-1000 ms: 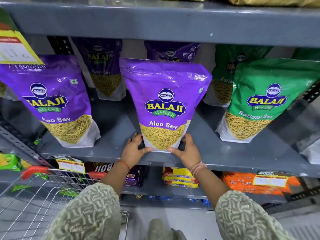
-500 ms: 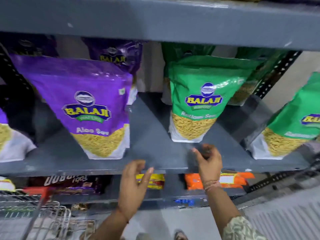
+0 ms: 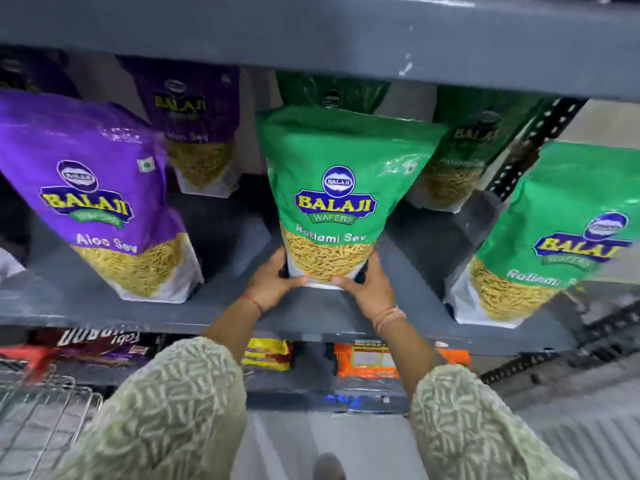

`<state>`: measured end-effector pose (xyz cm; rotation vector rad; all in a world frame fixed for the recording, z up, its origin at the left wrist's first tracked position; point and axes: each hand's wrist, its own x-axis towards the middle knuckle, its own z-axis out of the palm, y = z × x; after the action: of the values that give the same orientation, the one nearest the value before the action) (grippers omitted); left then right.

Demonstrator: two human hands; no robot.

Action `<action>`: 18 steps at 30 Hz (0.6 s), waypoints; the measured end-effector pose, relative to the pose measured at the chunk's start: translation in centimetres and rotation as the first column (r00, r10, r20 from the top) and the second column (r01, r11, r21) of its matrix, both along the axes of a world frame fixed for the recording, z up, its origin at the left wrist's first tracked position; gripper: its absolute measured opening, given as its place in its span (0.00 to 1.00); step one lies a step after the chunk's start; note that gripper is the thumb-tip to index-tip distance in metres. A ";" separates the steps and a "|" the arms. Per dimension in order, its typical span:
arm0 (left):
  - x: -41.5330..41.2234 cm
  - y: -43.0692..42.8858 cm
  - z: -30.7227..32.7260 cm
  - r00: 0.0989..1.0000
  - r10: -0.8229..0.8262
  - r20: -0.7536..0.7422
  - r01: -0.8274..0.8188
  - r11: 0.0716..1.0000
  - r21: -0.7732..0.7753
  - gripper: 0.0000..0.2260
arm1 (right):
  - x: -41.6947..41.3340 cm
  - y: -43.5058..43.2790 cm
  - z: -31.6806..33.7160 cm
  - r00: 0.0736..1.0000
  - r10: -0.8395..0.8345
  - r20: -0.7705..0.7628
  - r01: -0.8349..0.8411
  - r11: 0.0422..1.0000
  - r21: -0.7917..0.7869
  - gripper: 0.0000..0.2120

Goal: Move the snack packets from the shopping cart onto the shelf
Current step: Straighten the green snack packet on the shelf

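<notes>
A green Ratlami Sev packet (image 3: 332,188) stands upright at the middle of the grey shelf (image 3: 221,313). My left hand (image 3: 273,284) grips its bottom left corner and my right hand (image 3: 369,289) grips its bottom right corner. To its left stands a purple Aloo Sev packet (image 3: 100,199), with another purple packet (image 3: 194,129) behind. A second green packet (image 3: 554,237) stands at the right, and further green packets (image 3: 460,157) sit at the back. The wire shopping cart (image 3: 41,414) shows at the lower left; its contents are out of view.
The grey shelf above (image 3: 311,32) overhangs the packets closely. A perforated black upright (image 3: 533,143) slants between the green packets at the right. The lower shelf holds yellow packets (image 3: 266,355), orange packets (image 3: 367,362) and a dark carton (image 3: 100,344). Floor lies below.
Both hands left the purple Aloo Sev packet, moved right along the shelf edge and closed on the base of the green Ratlami Sev packet. The view shifted right.
</notes>
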<state>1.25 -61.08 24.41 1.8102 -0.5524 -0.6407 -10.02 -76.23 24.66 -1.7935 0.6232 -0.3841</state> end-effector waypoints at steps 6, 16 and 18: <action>-1.1 2.1 -2.1 0.999 -0.013 0.035 0.011 0.999 0.047 0.34 | -2.5 1.9 -0.4 0.999 -0.005 -0.035 0.003 0.998 -0.059 0.36; -2.5 3.6 -2.5 0.999 -0.016 0.032 0.015 1.000 0.006 0.35 | -3.8 3.0 0.0 0.998 0.006 -0.061 -0.009 0.999 -0.038 0.39; -2.4 3.5 -2.5 0.999 -0.026 0.042 0.025 1.000 0.019 0.34 | -3.8 3.0 0.1 0.999 0.006 -0.052 -0.008 1.000 -0.029 0.37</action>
<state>-1.19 -57.57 21.89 1.8405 -0.6005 -0.6275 -13.78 -73.20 24.78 -1.8379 0.6505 -0.3443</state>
